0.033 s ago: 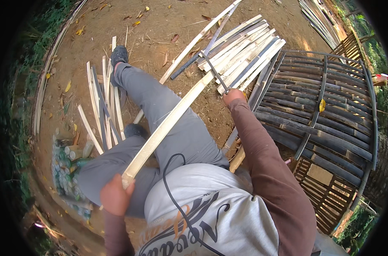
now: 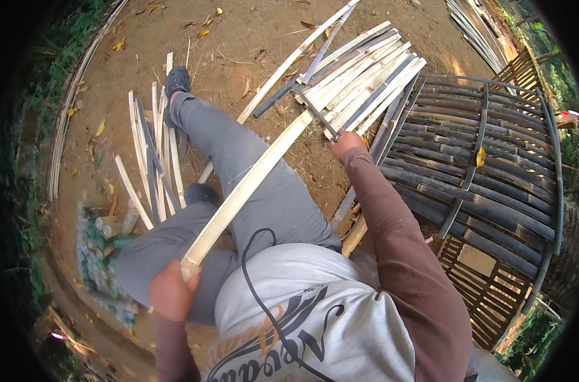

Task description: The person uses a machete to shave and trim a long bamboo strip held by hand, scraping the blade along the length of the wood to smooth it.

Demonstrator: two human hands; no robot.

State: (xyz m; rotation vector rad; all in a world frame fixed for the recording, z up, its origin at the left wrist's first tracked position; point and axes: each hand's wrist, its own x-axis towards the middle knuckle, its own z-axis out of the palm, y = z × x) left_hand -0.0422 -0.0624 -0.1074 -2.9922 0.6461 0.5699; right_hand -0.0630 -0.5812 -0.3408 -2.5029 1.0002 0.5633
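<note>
A long pale bamboo strip (image 2: 248,181) lies slantwise across my grey-trousered thigh. Its near end is gripped in my left hand (image 2: 174,294), closed around it. My right hand (image 2: 348,144) is wrapped around the handle of a long, narrow, dark-bladed knife (image 2: 320,117). The blade crosses the strip's far end, touching or very near it; the exact contact is too small to tell. Most of the handle is hidden by my fingers.
Cut bamboo strips (image 2: 381,70) are piled beyond the knife, and more strips (image 2: 141,137) lie left of my foot. A dark bamboo slatted frame (image 2: 480,162) stands at right. Bottles (image 2: 98,254) cluster at lower left. A black cord (image 2: 254,286) hangs over my shirt.
My right hand and the knife have shifted slightly left and toward me along the strip's far end. My left hand stays nearly still on the bamboo strip.
</note>
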